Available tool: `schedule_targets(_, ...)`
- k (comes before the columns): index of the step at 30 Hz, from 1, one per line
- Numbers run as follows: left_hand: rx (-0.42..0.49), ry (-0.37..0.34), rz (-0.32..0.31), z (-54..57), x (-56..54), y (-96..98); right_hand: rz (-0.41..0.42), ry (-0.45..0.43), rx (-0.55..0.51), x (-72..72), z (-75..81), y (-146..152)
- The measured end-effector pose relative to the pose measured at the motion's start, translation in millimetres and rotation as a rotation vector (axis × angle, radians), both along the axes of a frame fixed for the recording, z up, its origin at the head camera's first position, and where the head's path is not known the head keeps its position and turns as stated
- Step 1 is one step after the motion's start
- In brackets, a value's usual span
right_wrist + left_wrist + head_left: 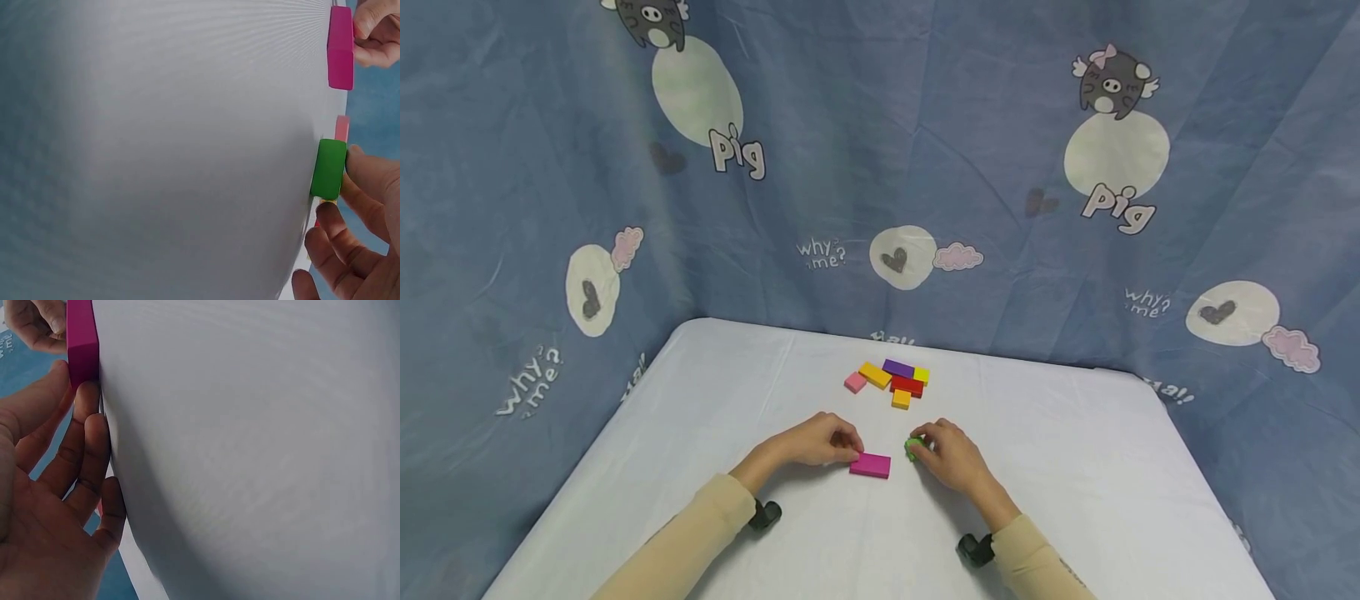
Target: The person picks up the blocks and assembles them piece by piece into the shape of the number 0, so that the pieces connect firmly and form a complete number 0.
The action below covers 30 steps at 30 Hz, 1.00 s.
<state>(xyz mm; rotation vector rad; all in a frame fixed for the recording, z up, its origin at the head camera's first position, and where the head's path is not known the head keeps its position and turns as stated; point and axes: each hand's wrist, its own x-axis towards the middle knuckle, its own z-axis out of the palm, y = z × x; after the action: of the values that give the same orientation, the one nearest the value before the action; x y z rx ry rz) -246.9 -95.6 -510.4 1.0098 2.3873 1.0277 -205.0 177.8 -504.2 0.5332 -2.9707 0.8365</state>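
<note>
A flat magenta block [870,466] lies lengthwise on the white table. At its left end, the thumb and fingertips of my left hand [820,439] pinch it. The left wrist view shows that thumb and the fingers around the near end of the magenta block [83,347]. To the right, my right hand [953,455] holds a small green block [914,448] between thumb and fingers, low at the table surface. In the right wrist view the green block [329,169] is apart from the magenta one; the fingers partly cover its far side.
Beyond the hands lies a loose group of blocks: pink [855,382], orange [876,375], purple [898,368], yellow [922,376], red [907,386] and a small orange one [901,400]. A blue patterned curtain [820,183] hangs behind the white table [1112,483].
</note>
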Motion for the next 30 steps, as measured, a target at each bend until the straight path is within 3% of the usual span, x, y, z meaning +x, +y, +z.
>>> schedule_targets(13,-0.006,-0.014,-0.009,4.4,2.1,0.9,-0.026,-0.006,0.002,0.2,-1.3,1.7)
schedule_targets(30,-0.031,-0.029,-0.019,1.5,6.5,1.9,-0.028,-0.025,0.004,3.7,-5.9,4.5)
